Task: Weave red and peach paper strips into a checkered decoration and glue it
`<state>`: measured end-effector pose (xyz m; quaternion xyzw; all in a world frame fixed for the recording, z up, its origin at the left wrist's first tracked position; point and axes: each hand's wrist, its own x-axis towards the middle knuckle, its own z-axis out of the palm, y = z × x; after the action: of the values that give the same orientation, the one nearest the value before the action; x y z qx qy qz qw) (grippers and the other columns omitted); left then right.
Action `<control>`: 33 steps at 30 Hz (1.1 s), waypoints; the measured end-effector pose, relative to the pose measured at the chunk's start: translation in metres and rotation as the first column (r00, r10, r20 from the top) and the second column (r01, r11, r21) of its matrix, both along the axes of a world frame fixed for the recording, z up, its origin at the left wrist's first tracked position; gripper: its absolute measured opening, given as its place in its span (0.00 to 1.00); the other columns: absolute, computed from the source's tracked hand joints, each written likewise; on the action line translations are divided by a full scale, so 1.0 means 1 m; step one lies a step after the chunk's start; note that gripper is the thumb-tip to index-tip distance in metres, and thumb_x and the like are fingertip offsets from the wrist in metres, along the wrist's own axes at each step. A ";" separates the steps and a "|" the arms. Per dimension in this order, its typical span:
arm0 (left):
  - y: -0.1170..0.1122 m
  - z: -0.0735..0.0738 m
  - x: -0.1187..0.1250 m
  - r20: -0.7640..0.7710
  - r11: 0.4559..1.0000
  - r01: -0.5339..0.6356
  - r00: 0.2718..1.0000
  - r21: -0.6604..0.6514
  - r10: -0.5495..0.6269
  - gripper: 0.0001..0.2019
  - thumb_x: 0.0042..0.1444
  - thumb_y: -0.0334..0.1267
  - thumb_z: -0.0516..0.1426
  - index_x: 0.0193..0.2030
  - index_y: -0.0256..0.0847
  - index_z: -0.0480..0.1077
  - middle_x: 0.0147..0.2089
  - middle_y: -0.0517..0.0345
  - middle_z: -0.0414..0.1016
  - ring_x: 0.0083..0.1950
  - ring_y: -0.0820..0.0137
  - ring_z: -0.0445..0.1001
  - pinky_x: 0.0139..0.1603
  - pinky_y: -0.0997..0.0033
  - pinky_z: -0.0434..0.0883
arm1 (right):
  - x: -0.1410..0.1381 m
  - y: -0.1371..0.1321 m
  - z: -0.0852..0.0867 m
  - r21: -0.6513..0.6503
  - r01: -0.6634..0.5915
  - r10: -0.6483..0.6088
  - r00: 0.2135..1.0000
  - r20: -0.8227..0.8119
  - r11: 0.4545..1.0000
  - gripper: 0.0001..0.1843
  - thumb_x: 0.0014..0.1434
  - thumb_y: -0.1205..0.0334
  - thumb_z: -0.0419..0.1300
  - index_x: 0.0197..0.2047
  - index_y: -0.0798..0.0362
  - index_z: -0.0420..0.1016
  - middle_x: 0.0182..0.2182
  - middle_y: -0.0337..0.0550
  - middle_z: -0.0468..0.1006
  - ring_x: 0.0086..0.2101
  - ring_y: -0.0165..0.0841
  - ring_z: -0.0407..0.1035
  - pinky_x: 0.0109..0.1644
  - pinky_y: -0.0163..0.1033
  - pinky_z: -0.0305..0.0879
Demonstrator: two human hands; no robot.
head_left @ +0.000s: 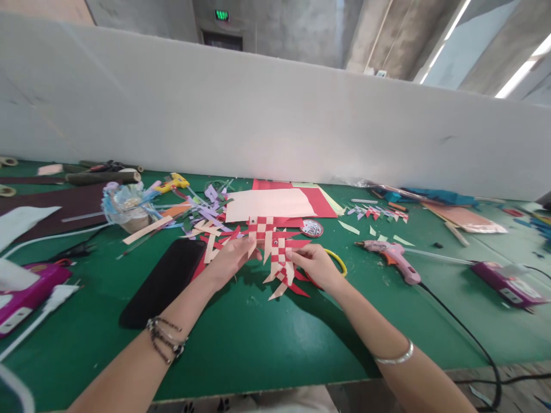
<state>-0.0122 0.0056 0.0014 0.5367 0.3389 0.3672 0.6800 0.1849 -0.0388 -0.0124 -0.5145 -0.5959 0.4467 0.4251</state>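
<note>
Between the fingers of my left hand [232, 256] is a red and cream woven paper fish [261, 225] with a small dark eye. My right hand [317, 267] pinches a second woven paper fish [280, 259], nearer to me, its pointed strips hanging down. The two fish are close together and partly overlap in view. Behind them lie red and cream paper strips [210, 241]. A yellow curved handle [340, 261] shows beside my right hand, the rest of it hidden. A small round patterned container [311, 228] sits just beyond.
A black phone [161, 284] lies left of my hands. On the right are a pink glue gun [394, 258] with its cord and a purple power strip [510, 282]. Cream and red paper sheets [269, 203] lie behind. A wrapped bundle [129, 203] and yellow glue gun [173, 183] are at left.
</note>
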 end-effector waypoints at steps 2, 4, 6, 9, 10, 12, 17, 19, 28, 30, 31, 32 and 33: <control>-0.004 -0.002 0.005 0.017 0.999 0.034 0.999 0.025 -0.035 0.21 0.38 0.56 0.62 0.29 0.38 0.71 0.28 0.59 0.69 0.29 0.73 0.66 0.37 0.71 0.66 | -0.003 0.000 -0.001 0.020 0.062 -0.061 0.996 -0.059 0.998 0.19 0.50 0.48 0.58 0.26 0.57 0.76 0.22 0.41 0.75 0.22 0.29 0.65 0.28 0.34 0.61; -0.008 -0.005 0.010 -0.035 0.996 0.036 0.999 0.078 -0.033 0.19 0.41 0.54 0.61 0.28 0.38 0.70 0.28 0.59 0.69 0.30 0.73 0.66 0.38 0.71 0.65 | -0.005 0.000 -0.002 0.062 0.141 -0.136 0.988 -0.079 0.988 0.18 0.49 0.49 0.59 0.26 0.57 0.76 0.23 0.42 0.76 0.24 0.30 0.66 0.29 0.35 0.63; -0.012 -0.007 0.015 -0.127 0.989 0.019 0.992 0.146 0.000 0.16 0.45 0.51 0.59 0.25 0.38 0.68 0.26 0.60 0.69 0.30 0.73 0.65 0.37 0.72 0.64 | -0.008 -0.001 -0.004 0.103 0.200 -0.195 0.979 -0.055 0.974 0.16 0.48 0.50 0.60 0.26 0.57 0.76 0.23 0.43 0.76 0.25 0.31 0.67 0.29 0.35 0.63; -0.015 -0.006 0.018 -0.229 0.974 -0.005 0.972 0.225 0.058 0.15 0.48 0.49 0.57 0.22 0.38 0.67 0.23 0.62 0.66 0.27 0.73 0.63 0.33 0.73 0.62 | -0.011 -0.003 -0.005 0.137 0.228 -0.233 0.972 0.018 0.964 0.15 0.48 0.52 0.60 0.25 0.57 0.75 0.22 0.42 0.76 0.24 0.31 0.68 0.28 0.34 0.63; -0.016 -0.006 0.018 -0.248 0.969 -0.009 0.966 0.247 0.072 0.16 0.48 0.49 0.56 0.21 0.38 0.66 0.21 0.63 0.64 0.26 0.74 0.61 0.31 0.73 0.61 | -0.012 -0.004 -0.004 0.138 0.227 -0.234 0.972 0.038 0.964 0.15 0.48 0.52 0.60 0.25 0.57 0.75 0.21 0.42 0.76 0.23 0.31 0.68 0.27 0.34 0.62; -0.015 -0.006 0.018 -0.265 0.958 -0.029 0.958 0.287 0.108 0.17 0.48 0.50 0.56 0.19 0.38 0.64 0.19 0.64 0.59 0.25 0.74 0.58 0.28 0.74 0.59 | -0.011 -0.005 -0.003 0.137 0.205 -0.215 0.974 0.065 0.969 0.15 0.49 0.52 0.60 0.25 0.57 0.75 0.21 0.41 0.76 0.23 0.30 0.68 0.26 0.33 0.62; -0.012 -0.009 0.016 -0.263 0.940 -0.097 0.946 0.326 0.189 0.18 0.48 0.49 0.56 0.17 0.39 0.59 0.19 0.66 0.54 0.24 0.75 0.55 0.27 0.74 0.56 | -0.007 -0.004 0.002 0.132 0.133 -0.143 0.988 0.065 0.982 0.12 0.49 0.55 0.60 0.29 0.56 0.75 0.24 0.40 0.76 0.22 0.28 0.67 0.26 0.33 0.63; -0.013 -0.009 0.017 -0.243 0.943 -0.116 0.950 0.311 0.197 0.18 0.47 0.49 0.56 0.17 0.39 0.58 0.19 0.66 0.54 0.24 0.75 0.55 0.27 0.74 0.56 | -0.006 -0.004 0.002 0.091 0.121 -0.124 0.992 0.027 0.989 0.12 0.50 0.55 0.59 0.30 0.56 0.74 0.23 0.40 0.76 0.20 0.27 0.66 0.24 0.33 0.64; -0.017 -0.009 0.021 -0.289 0.943 -0.104 0.936 0.317 0.200 0.20 0.45 0.51 0.56 0.16 0.39 0.56 0.15 0.68 0.52 0.19 0.79 0.51 0.20 0.76 0.51 | -0.013 -0.007 -0.001 0.025 0.058 -0.056 0.995 -0.077 0.998 0.14 0.51 0.53 0.58 0.25 0.56 0.73 0.20 0.40 0.74 0.16 0.26 0.64 0.21 0.32 0.63; -0.017 -0.009 0.021 -0.303 0.923 -0.107 0.925 0.370 0.229 0.20 0.46 0.51 0.56 0.16 0.40 0.56 0.16 0.68 0.53 0.19 0.78 0.51 0.20 0.76 0.52 | -0.014 -0.008 0.000 0.039 0.067 -0.065 0.997 -0.039 0.997 0.13 0.52 0.54 0.58 0.26 0.56 0.74 0.20 0.40 0.75 0.16 0.27 0.65 0.21 0.32 0.63; -0.017 -0.009 0.020 -0.310 0.910 -0.122 0.915 0.395 0.257 0.20 0.46 0.50 0.56 0.16 0.40 0.56 0.16 0.67 0.53 0.19 0.78 0.52 0.21 0.76 0.53 | -0.014 -0.009 0.000 0.050 0.072 -0.071 0.997 -0.012 0.996 0.13 0.52 0.54 0.58 0.26 0.56 0.74 0.20 0.40 0.75 0.17 0.28 0.66 0.22 0.32 0.63; -0.017 -0.008 0.020 -0.320 0.897 -0.140 0.902 0.419 0.290 0.20 0.46 0.50 0.56 0.15 0.40 0.55 0.17 0.67 0.54 0.20 0.77 0.54 0.22 0.75 0.55 | -0.014 -0.009 0.001 0.062 0.074 -0.075 0.997 0.020 0.995 0.13 0.53 0.55 0.57 0.27 0.55 0.75 0.20 0.40 0.75 0.17 0.28 0.66 0.22 0.33 0.63; -0.017 -0.008 0.020 -0.331 0.884 -0.157 0.887 0.440 0.322 0.20 0.46 0.50 0.56 0.15 0.40 0.55 0.18 0.66 0.56 0.21 0.77 0.56 0.23 0.75 0.56 | -0.013 -0.009 0.002 0.078 0.068 -0.073 0.996 0.058 0.995 0.13 0.54 0.55 0.56 0.28 0.55 0.75 0.20 0.40 0.75 0.18 0.29 0.67 0.23 0.33 0.63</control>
<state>0.0078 -0.0112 -0.0067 0.6800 0.4513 0.3957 0.4211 0.1715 -0.0477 -0.0103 -0.5319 -0.6066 0.3927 0.4415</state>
